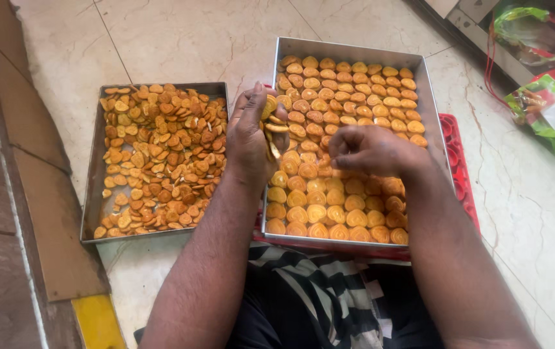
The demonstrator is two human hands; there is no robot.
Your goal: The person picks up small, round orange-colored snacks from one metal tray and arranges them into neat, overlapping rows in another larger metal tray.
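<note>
My left hand (249, 132) is closed around a stack of golden round biscuits (272, 123), held at the left rim of a square steel tray (348, 52). That tray is packed with neat rows of orange swirl biscuits (355, 97). Over the tray's middle, my right hand (371, 150) has its fingers curled down onto the biscuits; whether it pinches one is hidden. To the left, a second steel tray (91, 194) holds a loose heap of browner biscuits (161, 155).
The trays lie on a pale marble floor (180, 39). A red plastic crate (461, 168) sticks out from under the right tray. Plastic bags (542, 97) lie at the upper right. A brown stone ledge (6, 194) runs along the left. My striped cloth (316, 297) is below.
</note>
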